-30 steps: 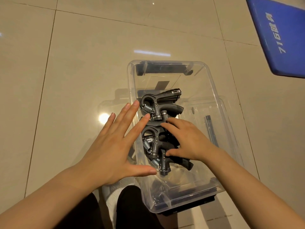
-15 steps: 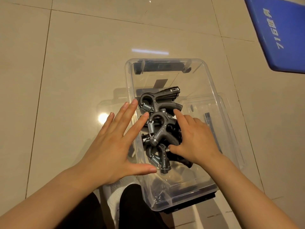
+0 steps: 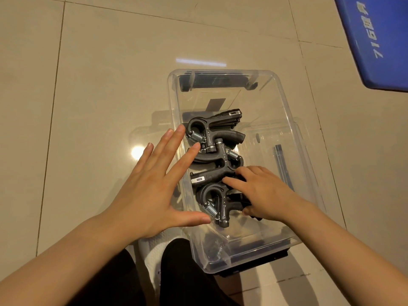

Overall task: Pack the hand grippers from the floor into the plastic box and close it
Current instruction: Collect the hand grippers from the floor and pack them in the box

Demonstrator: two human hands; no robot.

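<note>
A clear plastic box (image 3: 223,72) stands open on the tiled floor. Three black hand grippers with steel springs lie inside in a row: the far one (image 3: 212,129), the middle one (image 3: 217,166) and the near one (image 3: 218,202). My left hand (image 3: 150,188) is flat with spread fingers against the outside of the box's left wall. My right hand (image 3: 265,193) is inside the box. Its fingertips rest on the middle gripper's handle, and its thumb is beside the near gripper's handle, part of which it covers.
The box's clear lid (image 3: 309,155) lies on the floor under and beside the box, its edges showing left and right. A blue mat (image 3: 379,40) lies at the upper right. My dark trouser legs (image 3: 176,279) and a white shoe sit just before the box.
My right hand turned the middle gripper over and laid it flat, its spring now on the right. The hand then drew back toward me. My left hand stayed against the box wall.
</note>
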